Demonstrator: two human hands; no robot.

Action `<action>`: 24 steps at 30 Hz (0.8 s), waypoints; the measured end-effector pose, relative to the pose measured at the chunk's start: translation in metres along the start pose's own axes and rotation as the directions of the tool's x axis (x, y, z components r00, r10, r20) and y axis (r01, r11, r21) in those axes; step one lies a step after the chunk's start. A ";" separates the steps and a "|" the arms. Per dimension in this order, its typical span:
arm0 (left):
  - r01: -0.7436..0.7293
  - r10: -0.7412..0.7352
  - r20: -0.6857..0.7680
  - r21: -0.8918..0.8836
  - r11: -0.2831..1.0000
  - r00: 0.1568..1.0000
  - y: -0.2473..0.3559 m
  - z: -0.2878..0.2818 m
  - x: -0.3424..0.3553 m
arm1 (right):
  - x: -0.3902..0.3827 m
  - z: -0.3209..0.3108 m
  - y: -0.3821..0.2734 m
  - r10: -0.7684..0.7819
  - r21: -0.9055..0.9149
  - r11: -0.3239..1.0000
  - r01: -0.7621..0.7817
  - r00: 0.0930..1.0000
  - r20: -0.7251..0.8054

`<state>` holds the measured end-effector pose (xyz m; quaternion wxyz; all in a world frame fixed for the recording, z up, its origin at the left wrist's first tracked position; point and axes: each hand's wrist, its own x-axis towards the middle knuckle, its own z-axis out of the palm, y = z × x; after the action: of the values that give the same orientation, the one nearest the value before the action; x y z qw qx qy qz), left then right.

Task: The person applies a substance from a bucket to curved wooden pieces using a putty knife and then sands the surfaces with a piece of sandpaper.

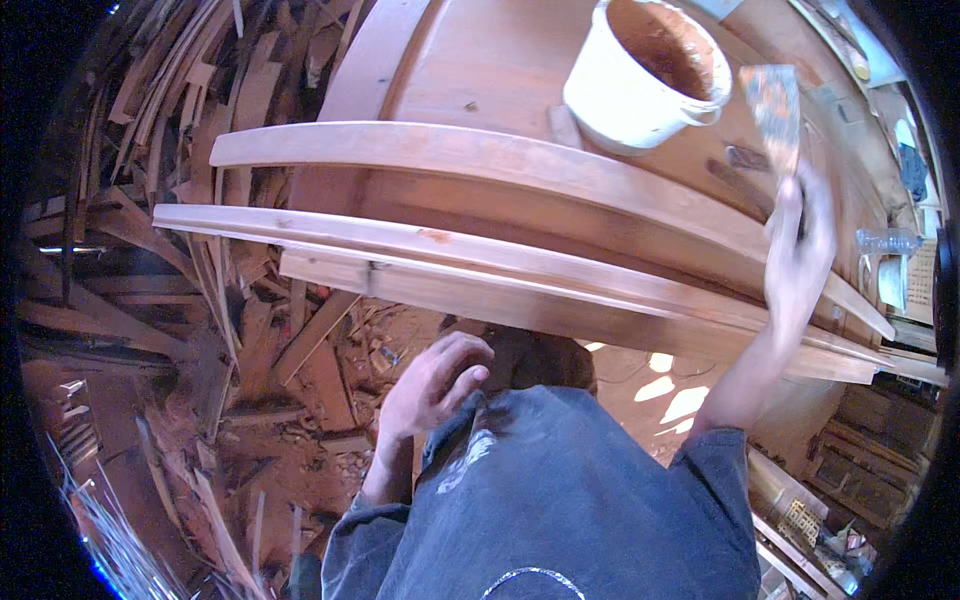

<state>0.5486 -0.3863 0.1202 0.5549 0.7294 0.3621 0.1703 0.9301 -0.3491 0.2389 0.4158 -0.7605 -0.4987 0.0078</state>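
Observation:
In my right hand (800, 235) is a putty knife (775, 105), its wide blade smeared and pointing away from me. The handle lies inside my closed fingers. Left of the blade stands a white bucket (615, 95) with reddish-brown paste (665, 45) inside. My left hand (435, 385) hangs near my body, loosely bent with thumb and fingers apart, and nothing shows in it. Between me and the bucket, a long wooden strip with a grooved edge (480, 245) runs across the bench's near side. Its face carries a small orange-brown smear.
A pale board (420, 145) lies beyond the strip, on a wooden panel (500, 60). A small wood block (565, 127) sits beside the bucket. Scrap lumber (180, 90) is heaped at left. Toward the right edge lies a clear plastic bottle (888, 241).

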 end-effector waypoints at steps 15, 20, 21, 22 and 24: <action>0.102 -0.068 -0.677 0.011 0.995 0.733 -0.066 -0.194 -0.009 | -0.013 0.086 -0.066 -0.107 -0.496 0.840 0.219 0.964 0.245; 0.077 0.105 -0.493 0.334 0.939 0.863 -0.106 -0.227 0.032 | -0.052 0.146 -0.148 0.241 -0.459 0.816 0.352 0.515 0.823; 0.071 0.160 -0.436 0.467 0.881 0.886 -0.110 -0.227 0.039 | -0.052 0.155 -0.152 0.213 -0.449 0.792 0.413 0.502 0.838; 0.063 0.201 -0.371 0.590 0.805 0.906 -0.114 -0.224 0.044 | -0.056 0.163 -0.150 0.186 -0.433 0.767 0.472 0.483 0.856; 0.096 0.235 -0.401 0.652 0.752 0.885 -0.118 -0.219 0.049 | -0.051 0.175 -0.151 0.126 -0.372 0.740 0.561 0.427 0.896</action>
<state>0.3997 -0.1868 0.0741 0.1550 0.8284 0.4906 0.2214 0.7165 -0.2557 0.2005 -0.1867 -0.6549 -0.7111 0.1751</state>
